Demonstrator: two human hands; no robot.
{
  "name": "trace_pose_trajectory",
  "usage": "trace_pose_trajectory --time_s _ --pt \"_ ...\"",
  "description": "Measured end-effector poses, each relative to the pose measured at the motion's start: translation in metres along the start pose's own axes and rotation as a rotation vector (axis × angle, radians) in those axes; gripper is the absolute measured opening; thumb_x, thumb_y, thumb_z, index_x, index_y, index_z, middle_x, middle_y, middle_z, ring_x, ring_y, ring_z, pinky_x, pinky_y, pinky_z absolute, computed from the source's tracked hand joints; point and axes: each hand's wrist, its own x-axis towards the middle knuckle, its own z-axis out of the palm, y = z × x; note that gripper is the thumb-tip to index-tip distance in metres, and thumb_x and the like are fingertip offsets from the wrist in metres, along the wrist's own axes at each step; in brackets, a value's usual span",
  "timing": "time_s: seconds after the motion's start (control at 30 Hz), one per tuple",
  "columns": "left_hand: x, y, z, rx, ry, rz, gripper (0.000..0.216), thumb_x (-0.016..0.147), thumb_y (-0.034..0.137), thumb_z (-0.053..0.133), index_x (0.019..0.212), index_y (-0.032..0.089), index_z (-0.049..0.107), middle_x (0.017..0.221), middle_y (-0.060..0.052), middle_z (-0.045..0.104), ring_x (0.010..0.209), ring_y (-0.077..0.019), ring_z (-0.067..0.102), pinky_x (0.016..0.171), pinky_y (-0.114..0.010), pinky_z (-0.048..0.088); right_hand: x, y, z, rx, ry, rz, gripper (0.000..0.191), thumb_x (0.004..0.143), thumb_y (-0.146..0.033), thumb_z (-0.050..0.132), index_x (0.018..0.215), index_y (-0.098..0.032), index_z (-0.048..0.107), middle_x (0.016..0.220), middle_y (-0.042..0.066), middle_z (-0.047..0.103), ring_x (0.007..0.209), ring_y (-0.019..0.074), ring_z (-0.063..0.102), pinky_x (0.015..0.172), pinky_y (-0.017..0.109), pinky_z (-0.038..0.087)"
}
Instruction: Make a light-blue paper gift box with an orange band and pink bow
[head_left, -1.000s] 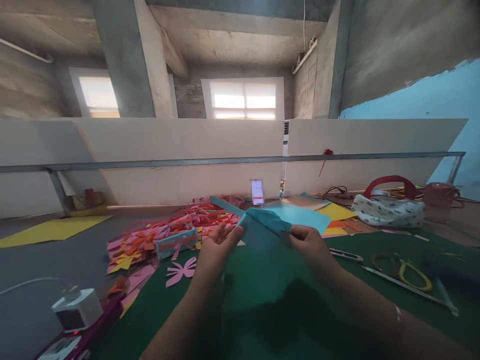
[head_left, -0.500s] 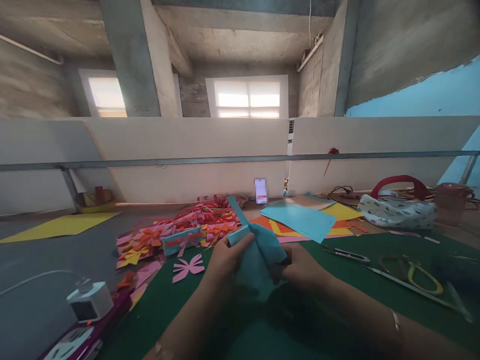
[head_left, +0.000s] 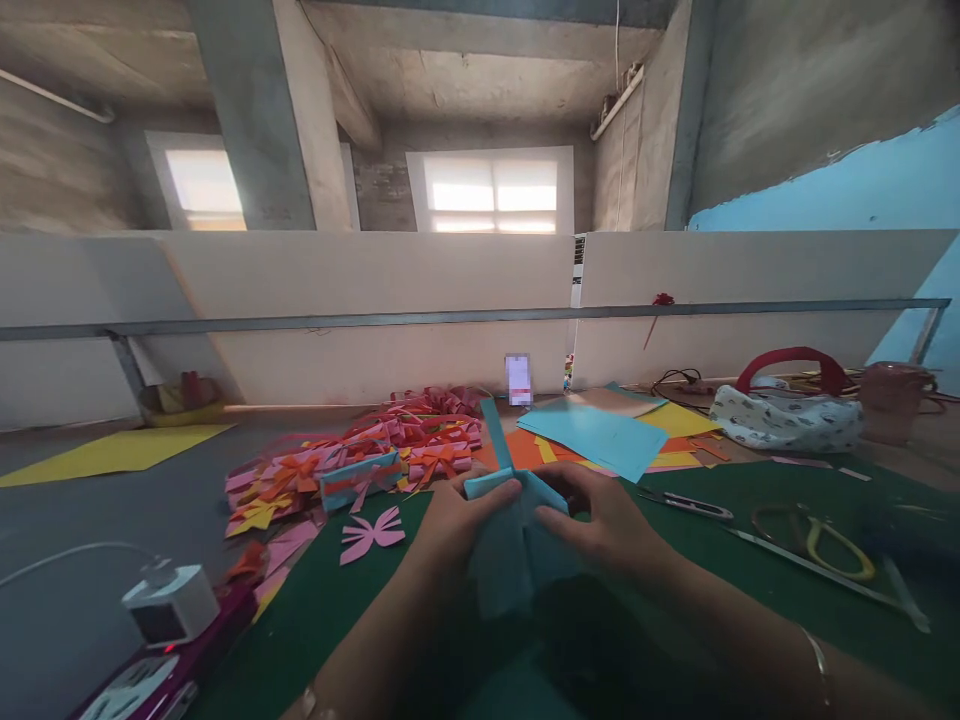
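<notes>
I hold a folded light-blue paper (head_left: 504,545) over the dark green mat (head_left: 360,610). My left hand (head_left: 454,520) pinches its upper left fold, thumb on top. From the right, my right hand (head_left: 604,520) grips the same piece, fingers curled over its edge. A narrow blue strip of the paper sticks up between my hands.
A heap of pink, orange and yellow paper bows (head_left: 360,455) lies left of my hands, a pink cut-out (head_left: 367,535) beside it. Flat coloured sheets (head_left: 600,440), scissors (head_left: 817,540), a snipper (head_left: 686,503) and a patterned bag (head_left: 784,415) lie right. A charger block (head_left: 169,605) sits front left.
My hands have drawn closer together and folded the blue paper into a narrower, more upright bundle; it was stretched wide between them one second ago.
</notes>
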Motion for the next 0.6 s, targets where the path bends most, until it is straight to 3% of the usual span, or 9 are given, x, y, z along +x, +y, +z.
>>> trace_pose_trajectory --time_s 0.1,0.23,0.4,0.47,0.6 --pt "0.0005 -0.0033 0.0015 0.13 -0.038 0.079 0.033 0.054 0.036 0.076 0.079 0.016 0.067 0.076 -0.006 0.067 0.067 -0.0215 0.063 0.06 -0.031 0.049 -0.0004 0.0001 0.0 0.03 0.033 0.042 0.023 0.078 -0.027 0.058 0.098 -0.017 0.061 0.088 0.005 0.065 0.079 0.0166 0.06 0.065 0.027 0.048" --pt "0.0027 -0.0047 0.0001 0.306 -0.083 0.17 0.033 0.054 0.035 0.075 0.082 0.017 0.068 0.079 -0.005 0.066 0.071 -0.0206 0.062 0.061 -0.03 0.048 0.0001 -0.001 -0.0007 0.102 -0.072 0.139 0.022 0.078 -0.029 0.058 0.094 -0.014 0.061 0.082 0.004 0.062 0.074 0.0148 0.057 0.061 0.025 0.045" --pt "0.0036 -0.0017 -0.0029 0.362 -0.307 0.042 0.036 0.054 0.04 0.075 0.076 0.013 0.067 0.073 -0.004 0.064 0.071 -0.0186 0.06 0.064 -0.029 0.046 0.0017 -0.0054 -0.0028 0.088 -0.122 0.187 0.013 0.072 -0.026 0.063 0.075 -0.013 0.06 0.066 -0.002 0.053 0.059 0.0088 0.047 0.05 0.02 0.036" --pt "0.0033 0.0005 -0.0036 0.381 -0.312 -0.005 0.038 0.053 0.04 0.075 0.078 0.012 0.068 0.074 -0.005 0.065 0.072 -0.0189 0.06 0.066 -0.029 0.045 0.0026 -0.0046 -0.0021 0.072 -0.095 0.183 0.011 0.069 -0.022 0.064 0.069 -0.013 0.058 0.062 -0.003 0.05 0.057 0.0078 0.045 0.049 0.019 0.033" --pt "0.0041 0.0033 -0.0044 0.481 -0.327 0.088 0.034 0.054 0.04 0.073 0.075 0.013 0.069 0.069 -0.003 0.063 0.07 -0.0177 0.056 0.064 -0.027 0.041 0.0029 -0.0003 0.0017 0.007 -0.057 0.207 0.005 0.066 -0.015 0.062 0.065 -0.013 0.057 0.059 -0.004 0.049 0.057 0.0078 0.044 0.048 0.019 0.032"
